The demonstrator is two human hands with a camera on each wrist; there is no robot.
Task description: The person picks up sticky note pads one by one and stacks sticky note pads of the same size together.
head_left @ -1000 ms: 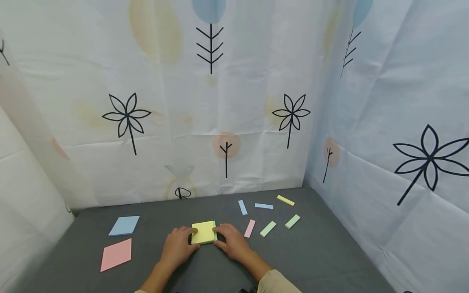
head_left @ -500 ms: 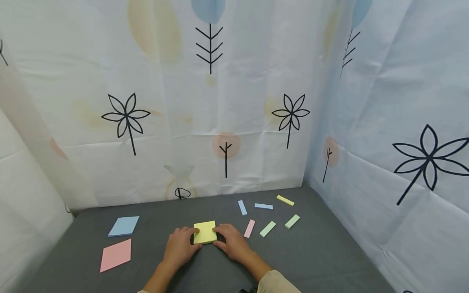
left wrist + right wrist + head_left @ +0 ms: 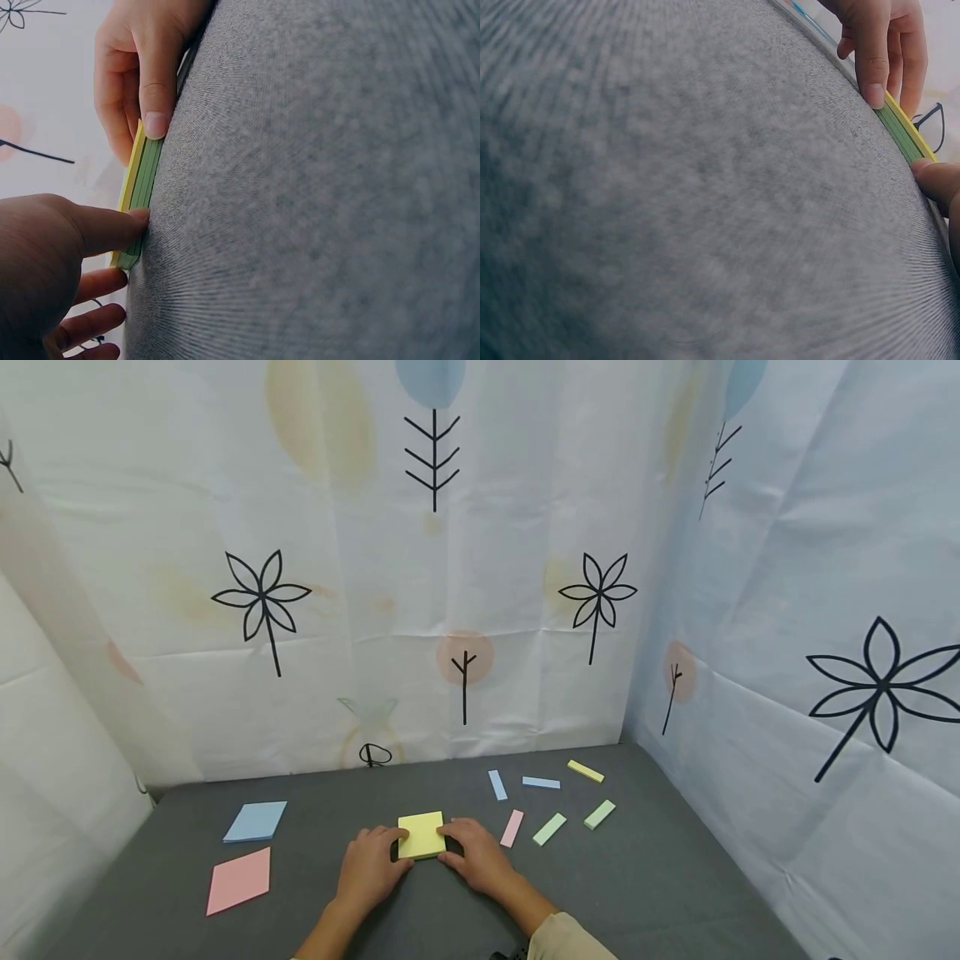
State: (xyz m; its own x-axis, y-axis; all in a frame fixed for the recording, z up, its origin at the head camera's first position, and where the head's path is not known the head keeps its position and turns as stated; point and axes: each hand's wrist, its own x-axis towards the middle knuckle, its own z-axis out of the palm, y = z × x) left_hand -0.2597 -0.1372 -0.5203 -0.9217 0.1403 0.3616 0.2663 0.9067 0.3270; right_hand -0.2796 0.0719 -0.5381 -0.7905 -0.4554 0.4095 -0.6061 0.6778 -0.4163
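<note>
A yellow sticky note pad (image 3: 422,835) lies on top of green sticky note pads (image 3: 145,175), forming one square stack on the grey table. My left hand (image 3: 370,866) holds the stack's left side, thumb at the near edge and index finger at the yellow top. On the opposite side my right hand (image 3: 480,856) grips it the same way. Both thumbs press the green near edge in the wrist views, where the right wrist view shows the left hand (image 3: 881,45) beyond the stack. The far edge of the stack is hidden in both wrist views.
A blue square pad (image 3: 255,822) and a pink square pad (image 3: 238,882) lie at the left. Right of the hands are narrow strips: blue (image 3: 497,785), pink (image 3: 512,828), green (image 3: 550,829) and yellow (image 3: 586,771). Patterned cloth walls (image 3: 510,693) stand behind and beside the table.
The yellow pad has shifted slightly right over the green pads, covering the green strip that showed at its right edge. My left hand has moved a little right with it.
</note>
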